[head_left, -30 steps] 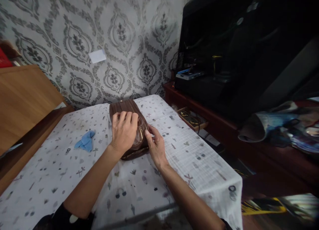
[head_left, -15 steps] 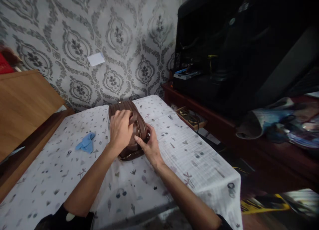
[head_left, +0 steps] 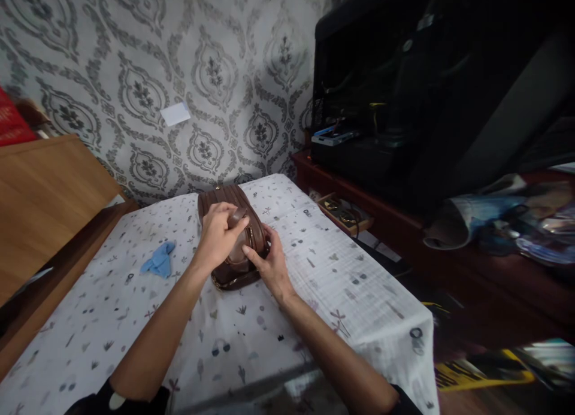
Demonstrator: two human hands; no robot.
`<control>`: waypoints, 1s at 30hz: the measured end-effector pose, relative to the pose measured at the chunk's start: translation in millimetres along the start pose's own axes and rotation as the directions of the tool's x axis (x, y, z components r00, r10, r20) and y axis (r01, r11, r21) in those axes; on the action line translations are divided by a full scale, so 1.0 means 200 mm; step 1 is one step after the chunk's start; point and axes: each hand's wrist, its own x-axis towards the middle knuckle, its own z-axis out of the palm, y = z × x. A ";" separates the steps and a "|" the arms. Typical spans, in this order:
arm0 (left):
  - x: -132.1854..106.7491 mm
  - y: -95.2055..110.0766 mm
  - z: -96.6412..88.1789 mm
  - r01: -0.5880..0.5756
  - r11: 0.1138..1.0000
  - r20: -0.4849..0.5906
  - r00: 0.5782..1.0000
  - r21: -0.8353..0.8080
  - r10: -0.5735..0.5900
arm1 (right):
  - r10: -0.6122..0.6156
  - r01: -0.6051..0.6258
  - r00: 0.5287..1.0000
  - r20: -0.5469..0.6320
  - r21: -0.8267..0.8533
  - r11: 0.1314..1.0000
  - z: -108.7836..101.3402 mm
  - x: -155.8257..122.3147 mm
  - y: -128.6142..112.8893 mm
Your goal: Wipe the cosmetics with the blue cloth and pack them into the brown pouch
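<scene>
A brown leather bag [head_left: 230, 195] with gold zips lies on the white printed cloth [head_left: 314, 271]. My left hand [head_left: 218, 238] is closed over the bag's top, with a brown leather strap or handle [head_left: 238, 214] pinched between thumb and fingers. Against the bag's near right side, my right hand [head_left: 272, 270] grips the edge, its thumb on the front and its fingers around the far side. Part of the bag's left side is hidden behind my left hand. A crumpled light-blue cloth [head_left: 159, 260] rests to the left of the bag.
On the left stands a wooden panel [head_left: 54, 199]. A large dark screen [head_left: 381, 103] fills the right, on a dark red cabinet [head_left: 399, 247]. A small open wooden drawer [head_left: 345, 212] holds odds and ends. Patterned wallpaper [head_left: 215, 67] covers the wall behind.
My left hand has turned a little and its thumb now shows stretched along the strap. My right hand keeps its grip on the bag. The view has shifted slightly.
</scene>
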 end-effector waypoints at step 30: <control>-0.31 -0.32 -0.14 0.120 0.961 0.024 0.993 -0.248 -0.118 | 0.067 -0.070 0.998 -0.021 -0.182 0.981 0.09 -0.08 -0.08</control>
